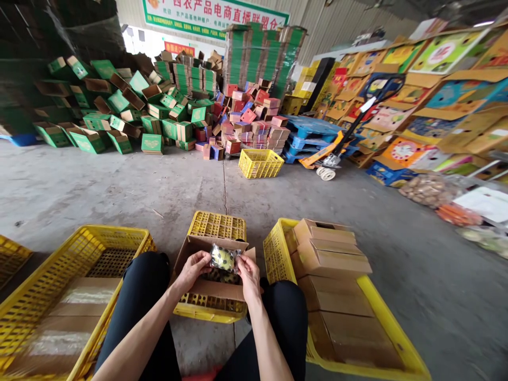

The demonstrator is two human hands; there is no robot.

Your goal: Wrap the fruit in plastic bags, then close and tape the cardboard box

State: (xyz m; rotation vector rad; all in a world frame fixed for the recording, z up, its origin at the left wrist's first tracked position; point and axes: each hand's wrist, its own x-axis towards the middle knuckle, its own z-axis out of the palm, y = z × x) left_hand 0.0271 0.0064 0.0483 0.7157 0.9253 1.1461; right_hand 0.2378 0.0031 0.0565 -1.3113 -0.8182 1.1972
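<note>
1. Both hands share one grip on a small clear packet (223,259) with a yellow-green thing inside. The left hand (193,269) pinches its left edge and the right hand (248,274) pinches its right edge, fingers closed on it.
2. The packet lies between the two hands, its long axis running left to right, face tilted up toward the camera. Neither hand is clearly nearer; each holds one end.
3. It hangs just above the open box (212,275), over the box's middle and near its far flap. More dark packets seem to lie inside, though they are too small to tell.
4. The box sits on an upturned yellow crate (217,226) between the knees.
5. Both forearms come up from the bottom edge and converge over the box, wrists bent inward, palms facing each other.
6. A right crate (278,248) holds closed boxes; a left crate (47,275) holds flat cardboard. Both stand on the floor (119,185).
</note>
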